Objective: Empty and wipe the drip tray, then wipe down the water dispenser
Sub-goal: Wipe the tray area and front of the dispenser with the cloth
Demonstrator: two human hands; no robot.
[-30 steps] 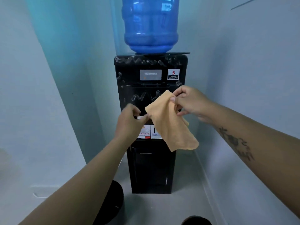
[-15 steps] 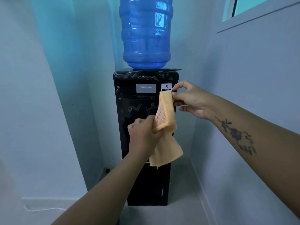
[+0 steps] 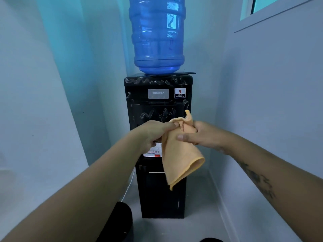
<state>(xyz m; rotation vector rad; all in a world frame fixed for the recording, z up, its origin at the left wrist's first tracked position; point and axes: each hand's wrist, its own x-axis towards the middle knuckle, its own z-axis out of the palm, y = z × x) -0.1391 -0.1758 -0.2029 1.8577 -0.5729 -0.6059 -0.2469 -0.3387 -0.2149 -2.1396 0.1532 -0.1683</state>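
Both hands hold the cloth (image 3: 180,154) in front of the dispenser (image 3: 158,102): the left hand (image 3: 153,132) pinches its top edge between thumb and fingers, and the right hand (image 3: 201,135) grips the bunched corner with its thumb pressed across the fabric, the rest hanging loose below. White smears show on the dispenser's top edge and front panel under the bottle (image 3: 158,35), so the wipe-down looks barely begun. The drip tray is hidden behind the hands and cloth, so I cannot tell whether it has been emptied.
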